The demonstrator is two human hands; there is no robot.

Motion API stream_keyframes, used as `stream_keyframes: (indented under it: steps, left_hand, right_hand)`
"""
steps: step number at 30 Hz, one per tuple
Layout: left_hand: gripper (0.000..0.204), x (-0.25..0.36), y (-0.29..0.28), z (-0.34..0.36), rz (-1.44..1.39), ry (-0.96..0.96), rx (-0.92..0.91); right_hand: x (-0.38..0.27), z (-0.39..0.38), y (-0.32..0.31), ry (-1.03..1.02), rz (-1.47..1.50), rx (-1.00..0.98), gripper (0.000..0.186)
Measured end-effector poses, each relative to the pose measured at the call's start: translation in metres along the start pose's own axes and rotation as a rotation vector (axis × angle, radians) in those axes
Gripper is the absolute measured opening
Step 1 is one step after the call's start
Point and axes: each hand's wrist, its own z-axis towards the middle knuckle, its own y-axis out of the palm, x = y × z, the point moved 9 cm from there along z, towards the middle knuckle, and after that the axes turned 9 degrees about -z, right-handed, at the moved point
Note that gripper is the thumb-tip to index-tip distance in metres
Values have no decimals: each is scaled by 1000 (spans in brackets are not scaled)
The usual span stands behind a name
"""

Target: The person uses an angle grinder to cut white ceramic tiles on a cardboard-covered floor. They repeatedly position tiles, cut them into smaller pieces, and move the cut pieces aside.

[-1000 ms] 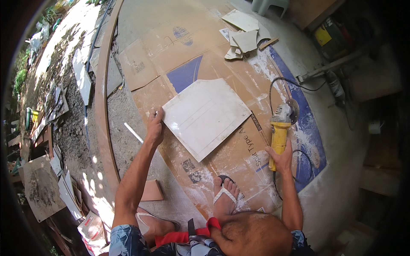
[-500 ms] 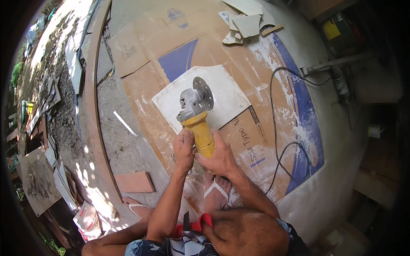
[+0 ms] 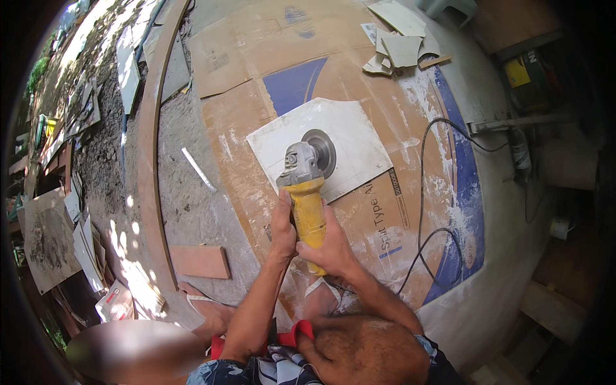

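A yellow angle grinder [image 3: 309,212] with a grey metal head is held in both my hands, pointing away from me. My left hand [image 3: 282,228] is closed on the left of its body, just behind the head. My right hand [image 3: 331,249] wraps the right side, lower down. The grinder's round disc [image 3: 319,154] looks smeared and its holes no longer show, as if spinning. Behind it lies a white tile [image 3: 359,144] with a cut corner, flat on brown cardboard [image 3: 244,122]. Whether the disc touches the tile I cannot tell.
A black cord [image 3: 420,205] loops over the cardboard on the right. Broken tile pieces [image 3: 402,50] are piled at the far right. On the left are a long wooden board [image 3: 151,147], a reddish block [image 3: 200,262] and a white strip [image 3: 199,169]. My sandalled feet [image 3: 323,296] are close below the grinder.
The disc has gone from sharp, with visible holes, to a smooth blur. The grinder sits slightly nearer to me over the tile. The whole view has shifted, with the scene moving right.
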Motion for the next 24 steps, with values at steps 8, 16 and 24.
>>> stream_keyframes:
  steps: [8,16,24]
  left_hand:
    - [84,-15,36,48,-217,-91,-44]
    - [62,65,33,145,362,337,108]
    - [60,79,23,156,451,434,167]
  right_hand:
    - [15,35,-45,-29,-359,91,78]
    - [-2,147,-71,-71,-518,142,62]
    - [-9,169,-61,-12,-533,77,61]
